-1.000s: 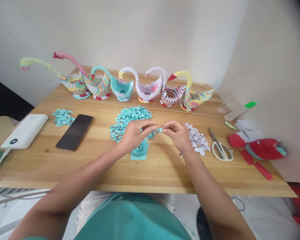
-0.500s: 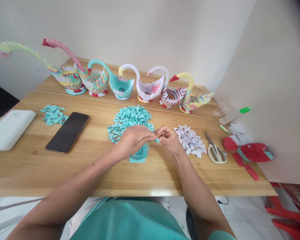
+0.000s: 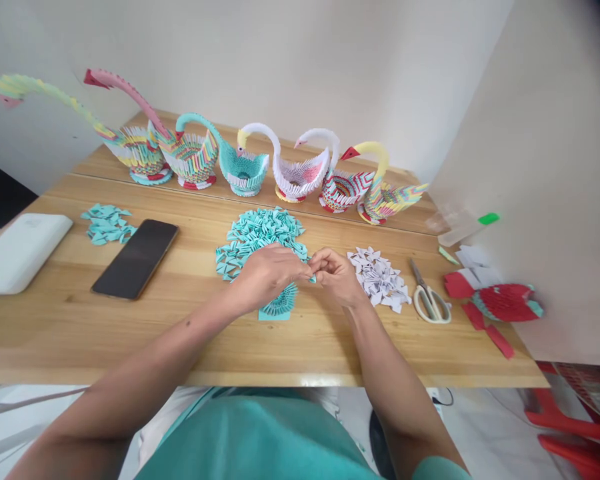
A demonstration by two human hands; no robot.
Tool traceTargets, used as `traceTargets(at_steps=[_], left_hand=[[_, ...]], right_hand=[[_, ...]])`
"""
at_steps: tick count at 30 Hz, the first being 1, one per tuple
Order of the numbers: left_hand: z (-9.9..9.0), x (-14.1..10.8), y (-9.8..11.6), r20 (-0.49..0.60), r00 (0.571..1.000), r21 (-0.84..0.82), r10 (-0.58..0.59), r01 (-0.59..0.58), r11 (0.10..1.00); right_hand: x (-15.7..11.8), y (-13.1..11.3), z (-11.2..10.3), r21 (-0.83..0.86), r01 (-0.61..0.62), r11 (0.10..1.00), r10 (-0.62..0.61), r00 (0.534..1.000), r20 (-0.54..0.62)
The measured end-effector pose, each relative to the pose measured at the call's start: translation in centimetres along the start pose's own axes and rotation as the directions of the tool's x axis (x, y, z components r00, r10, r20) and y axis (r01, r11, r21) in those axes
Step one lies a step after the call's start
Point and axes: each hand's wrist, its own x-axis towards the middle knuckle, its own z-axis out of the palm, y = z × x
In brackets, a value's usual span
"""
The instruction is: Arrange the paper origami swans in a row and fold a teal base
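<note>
My left hand (image 3: 269,275) and my right hand (image 3: 337,277) meet fingertip to fingertip over the table. Between them a small teal folded paper piece (image 3: 313,279) is pinched, mostly covered by the fingers. Behind and below my left hand spreads a heap of teal folded paper pieces (image 3: 267,225). Partly hidden under the same hand is a round teal ring of joined paper pieces (image 3: 281,303), resting on a teal paper square (image 3: 275,315). To the right of my right hand lies a pile of white folded paper pieces (image 3: 381,280).
Several paper swans, among them a teal swan (image 3: 243,170), line the back. At left are a phone (image 3: 136,259), a white power bank (image 3: 27,250) and a small teal pile (image 3: 107,225). Scissors (image 3: 431,303) and a red paper fish (image 3: 507,303) lie at right.
The fingers of my left hand have curled in more around the teal piece. Both hands stay at about the same spot, and the view has shifted slightly.
</note>
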Motion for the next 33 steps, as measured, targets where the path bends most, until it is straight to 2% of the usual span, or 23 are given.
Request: traceTargets(at_steps=[6,14,19,22,27,33], left_hand=[[0.1,0.1,0.1,-0.032,0.996,0.106,0.085,-0.081,0.991],[0.3,-0.1,-0.1,0.05,0.994,0.277,0.098,-0.108,0.955],[0.4,0.1,0.2,-0.043,0.991,0.385,0.13,-0.104,0.917],[0.3,0.2,0.3,-0.099,0.98,0.405,0.17,-0.117,0.907],[0.4,0.1,0.3,-0.108,0.977,0.422,0.184,-0.123,0.898],[0.5,0.2,0.2,-0.171,0.967,0.405,0.191,-0.108,0.908]], right_hand=[[0.1,-0.6,0.2,0.0,-0.033,0.999,0.033,0.999,0.015],[-0.1,-1.0,-0.2,-0.061,-0.049,0.997,0.05,0.999,0.016],[-0.3,-1.3,0.1,-0.114,0.0,0.993,-0.005,0.999,-0.042],[-0.4,-1.4,0.2,-0.135,-0.018,0.991,0.012,0.999,-0.051],[-0.5,-1.6,0.4,-0.149,-0.051,0.988,0.045,0.998,-0.045],[-0.5,-1.3,0.5,-0.018,-0.126,0.992,0.126,0.992,-0.015]])
